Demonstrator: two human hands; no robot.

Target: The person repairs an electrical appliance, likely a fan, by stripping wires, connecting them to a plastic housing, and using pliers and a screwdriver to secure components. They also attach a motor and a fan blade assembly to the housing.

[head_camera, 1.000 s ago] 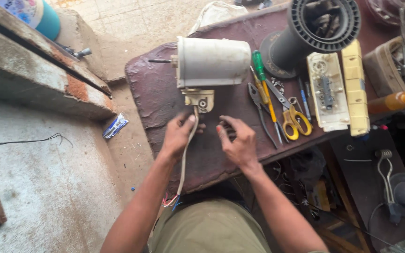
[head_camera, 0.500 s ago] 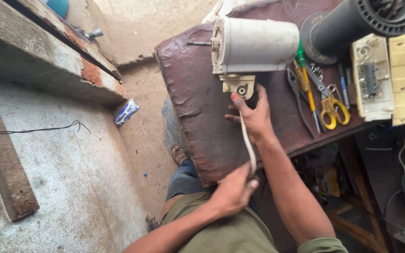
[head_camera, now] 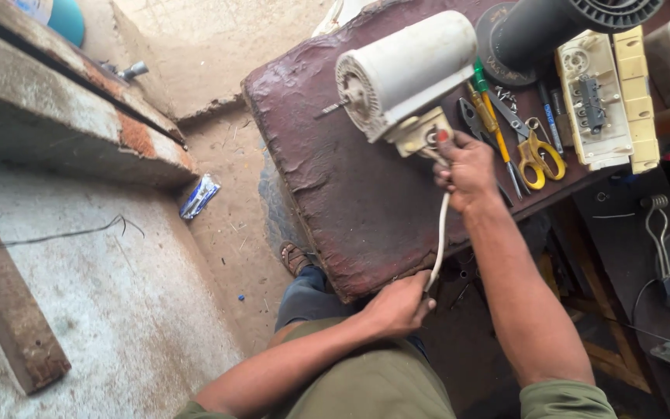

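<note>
A cream fan motor housing (head_camera: 409, 70) with a short metal shaft lies tilted on a worn dark-red table (head_camera: 335, 194). A white cord (head_camera: 441, 233) runs from its base down over the table's near edge. My right hand (head_camera: 465, 167) grips the cord right at the motor's base. My left hand (head_camera: 401, 304) is closed on the same cord lower down, at the table's front edge, and the cord is taut between them.
Yellow-handled scissors (head_camera: 540, 155), a green-and-yellow screwdriver (head_camera: 490, 109), pliers, a cream switch panel (head_camera: 595, 97) and a black round part (head_camera: 560, 27) lie at the table's right. A concrete step (head_camera: 63, 116), a wooden block (head_camera: 9, 302) and dirt floor are left.
My left hand left the motor's base and slid down the cord to the table's front edge. My right hand took the cord at the base. The view shifted and the motor now lies tilted.
</note>
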